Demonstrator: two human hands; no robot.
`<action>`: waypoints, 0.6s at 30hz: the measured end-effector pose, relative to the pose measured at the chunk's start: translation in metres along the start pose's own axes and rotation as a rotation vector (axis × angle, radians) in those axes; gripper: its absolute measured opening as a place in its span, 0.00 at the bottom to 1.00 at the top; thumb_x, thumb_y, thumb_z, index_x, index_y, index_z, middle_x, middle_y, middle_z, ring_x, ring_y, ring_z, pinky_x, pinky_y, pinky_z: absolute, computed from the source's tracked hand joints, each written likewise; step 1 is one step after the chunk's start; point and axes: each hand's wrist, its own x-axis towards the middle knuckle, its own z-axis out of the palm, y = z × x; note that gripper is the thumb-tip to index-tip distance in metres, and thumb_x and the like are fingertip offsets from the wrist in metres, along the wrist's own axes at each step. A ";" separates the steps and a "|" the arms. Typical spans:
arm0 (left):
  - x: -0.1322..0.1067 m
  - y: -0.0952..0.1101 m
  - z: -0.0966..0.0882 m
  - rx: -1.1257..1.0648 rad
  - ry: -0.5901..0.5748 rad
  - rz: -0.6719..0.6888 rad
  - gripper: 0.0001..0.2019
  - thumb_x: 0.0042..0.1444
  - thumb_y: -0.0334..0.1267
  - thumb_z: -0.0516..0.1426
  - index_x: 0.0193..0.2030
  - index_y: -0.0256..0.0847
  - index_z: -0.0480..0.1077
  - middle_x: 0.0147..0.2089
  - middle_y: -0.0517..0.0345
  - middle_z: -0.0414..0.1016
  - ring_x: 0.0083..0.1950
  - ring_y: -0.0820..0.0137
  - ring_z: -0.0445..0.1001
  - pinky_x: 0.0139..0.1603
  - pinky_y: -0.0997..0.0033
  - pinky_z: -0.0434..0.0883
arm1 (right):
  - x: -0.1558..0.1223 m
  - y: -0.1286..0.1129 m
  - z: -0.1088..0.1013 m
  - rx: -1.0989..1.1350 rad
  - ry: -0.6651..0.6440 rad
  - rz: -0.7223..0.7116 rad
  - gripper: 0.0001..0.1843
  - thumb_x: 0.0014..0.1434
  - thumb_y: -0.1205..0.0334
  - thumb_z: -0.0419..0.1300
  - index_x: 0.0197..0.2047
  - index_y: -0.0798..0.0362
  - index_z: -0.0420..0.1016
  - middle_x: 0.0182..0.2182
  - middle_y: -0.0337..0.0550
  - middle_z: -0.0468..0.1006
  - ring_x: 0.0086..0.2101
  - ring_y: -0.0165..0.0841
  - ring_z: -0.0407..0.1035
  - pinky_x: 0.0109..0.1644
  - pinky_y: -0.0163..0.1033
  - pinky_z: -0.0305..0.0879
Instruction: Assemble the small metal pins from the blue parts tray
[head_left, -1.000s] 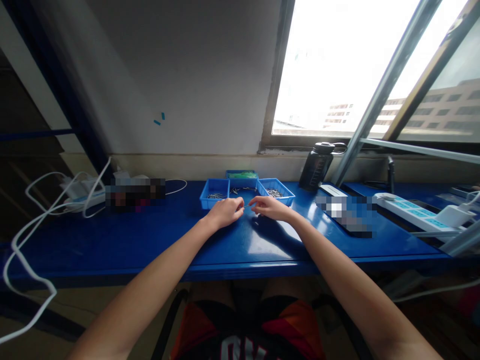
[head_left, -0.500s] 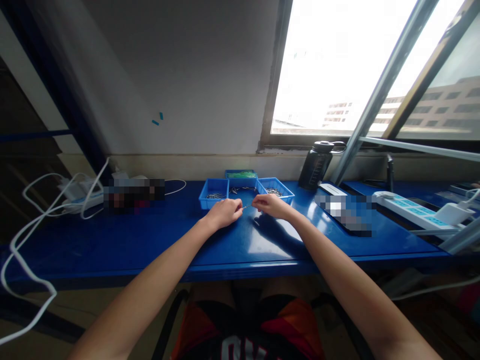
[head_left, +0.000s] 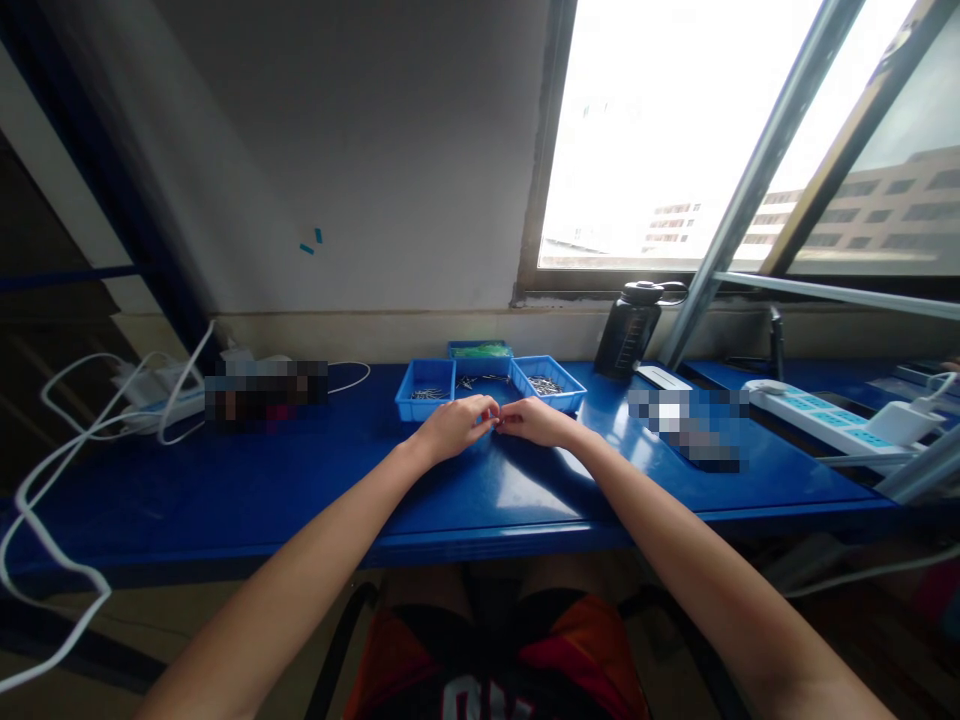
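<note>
My left hand [head_left: 459, 425] and my right hand [head_left: 534, 420] meet fingertip to fingertip just above the blue table, both closed in a pinch. Whatever lies between the fingertips is too small and covered to name. Right behind them stand a left blue bin [head_left: 409, 409] with small thin metal pieces [head_left: 429, 394] in it and a right blue bin [head_left: 574, 400] holding more metal pieces [head_left: 545, 384]. Between these two bins, further small metal pieces [head_left: 472, 381] lie in the middle. A back bin [head_left: 454, 347] contains green material [head_left: 481, 350].
A black bottle [head_left: 628, 332] stands at the back right, near a metal post [head_left: 712, 255]. White power strips [head_left: 821, 412] lie at right and, with tangled white cables [head_left: 56, 545], at left. Blurred-out items sit on both sides of the blue table [head_left: 247, 490].
My hands have come together, closing the gap where a thin, small piece showed between the fingertips. That piece is now hidden by the fingers. The view has shifted slightly.
</note>
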 end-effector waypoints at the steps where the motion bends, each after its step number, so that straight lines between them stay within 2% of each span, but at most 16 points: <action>1: 0.000 0.000 0.000 0.002 0.004 0.000 0.09 0.56 0.39 0.48 0.38 0.42 0.67 0.36 0.60 0.70 0.32 0.74 0.69 0.31 0.77 0.64 | 0.000 -0.001 0.000 0.008 0.001 -0.004 0.11 0.52 0.59 0.54 0.31 0.56 0.73 0.21 0.37 0.70 0.23 0.25 0.59 0.28 0.30 0.54; 9: 0.001 -0.005 0.002 0.006 0.031 0.010 0.11 0.55 0.41 0.49 0.40 0.42 0.68 0.38 0.59 0.70 0.31 0.74 0.69 0.31 0.76 0.64 | -0.001 -0.010 0.001 0.091 0.016 0.008 0.14 0.53 0.56 0.53 0.24 0.58 0.69 0.18 0.36 0.65 0.21 0.24 0.56 0.26 0.30 0.52; 14: 0.000 -0.002 0.001 0.017 0.049 0.012 0.08 0.53 0.39 0.50 0.37 0.41 0.67 0.36 0.58 0.70 0.34 0.73 0.69 0.33 0.75 0.64 | -0.001 -0.011 0.000 0.093 0.001 0.029 0.11 0.53 0.58 0.53 0.28 0.57 0.71 0.18 0.36 0.67 0.21 0.24 0.58 0.26 0.30 0.53; 18: -0.001 0.000 -0.002 0.009 0.041 -0.023 0.07 0.51 0.39 0.51 0.36 0.40 0.65 0.33 0.59 0.70 0.34 0.71 0.70 0.33 0.75 0.64 | 0.000 -0.011 -0.003 -0.012 0.139 -0.024 0.09 0.52 0.62 0.53 0.33 0.56 0.73 0.22 0.38 0.71 0.23 0.25 0.61 0.29 0.30 0.55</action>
